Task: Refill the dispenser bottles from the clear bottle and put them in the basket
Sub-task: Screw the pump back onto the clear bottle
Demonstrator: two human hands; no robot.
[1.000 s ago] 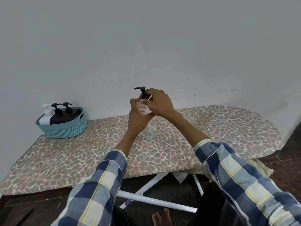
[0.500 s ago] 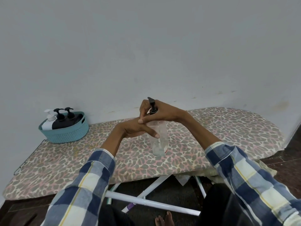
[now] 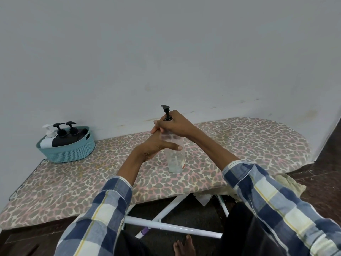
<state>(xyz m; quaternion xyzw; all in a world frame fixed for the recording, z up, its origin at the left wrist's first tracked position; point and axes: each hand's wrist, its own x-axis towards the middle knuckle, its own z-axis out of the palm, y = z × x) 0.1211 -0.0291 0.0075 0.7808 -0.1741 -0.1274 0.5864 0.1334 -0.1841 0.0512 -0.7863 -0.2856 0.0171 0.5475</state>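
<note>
Hands met at the clear bottle [image 3: 175, 159], which stood upright on the ironing board [image 3: 249, 143], well to the right of the basket [image 3: 73, 150]. The right hand [image 3: 175, 124] was curled over the bottle's neck, gripping the collar of the black pump [image 3: 166, 112], whose nozzle stuck up above the knuckles. The left hand [image 3: 156, 145] lay against the bottle's near side with fingers fairly straight, steadying it rather than wrapping it.

Three dispenser bottles already sat in the basket, one white [image 3: 48, 136] and two black [image 3: 63, 135], leaning toward the wall behind it. That suggested the refilling was mostly done and the step in hand was screwing the pump on or off this bottle; which way could not be told. Little liquid seemed left inside, though the plastic was too cloudy to be sure.

The next move likely called for a firm hold on the bottle's body while the collar turned, then a lift leftward to the basket, keeping the bottle upright.
</note>
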